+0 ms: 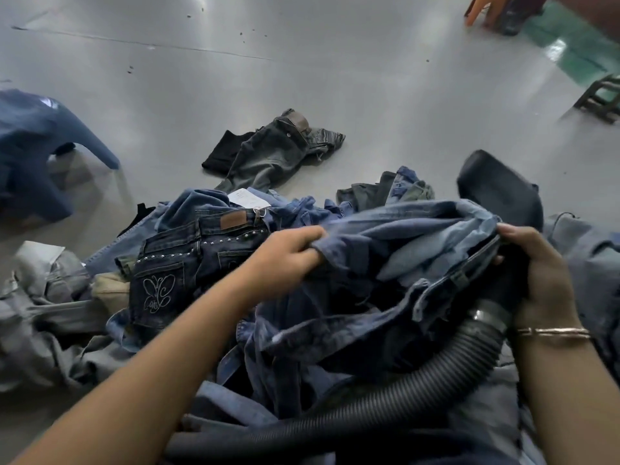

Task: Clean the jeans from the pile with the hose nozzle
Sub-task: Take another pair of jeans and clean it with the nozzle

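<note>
Gripping blue jeans (385,236): left hand (288,250), right hand (536,270) with nozzle (500,193); pile (161,263) beneath.

1. A glossy grey floor (302,72) carried everything, with small dark specks scattered far beyond the hands.
2. A pile of jeans (188,263) lay on it, spreading under and to the left of both hands.
3. A single grey pair of jeans (271,152) lay apart from the pile, beyond the left hand.
4. A blue plastic stool (37,146) stood on the floor well to the left of the left hand.
</note>
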